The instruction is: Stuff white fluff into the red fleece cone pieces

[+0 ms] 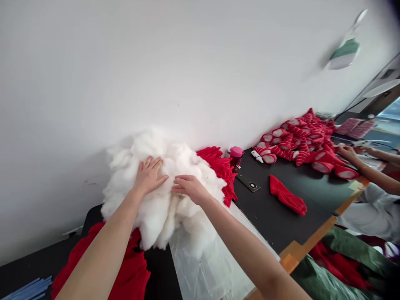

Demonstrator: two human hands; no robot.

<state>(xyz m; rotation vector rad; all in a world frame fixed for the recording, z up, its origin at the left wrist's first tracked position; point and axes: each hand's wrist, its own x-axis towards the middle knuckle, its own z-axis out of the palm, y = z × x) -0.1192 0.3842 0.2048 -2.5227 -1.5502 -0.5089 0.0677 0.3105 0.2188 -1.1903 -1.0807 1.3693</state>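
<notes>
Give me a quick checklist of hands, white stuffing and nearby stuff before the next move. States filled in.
1. Left hand on the white stuffing: ok, palm down, fingers spread.
2. Right hand holding nothing: cannot tell, its palm side is hidden.
3. White stuffing apart from the red fabric pile on its right: not ok, the two meet in this view.
4. Phone clear of the white stuffing: ok, it lies on the black table beyond that red pile.
5. Single red piece apart from both hands: ok, it lies alone to the right of the phone.
6. Co-worker's hand clear of the white stuffing: ok, it is far right.
</notes>
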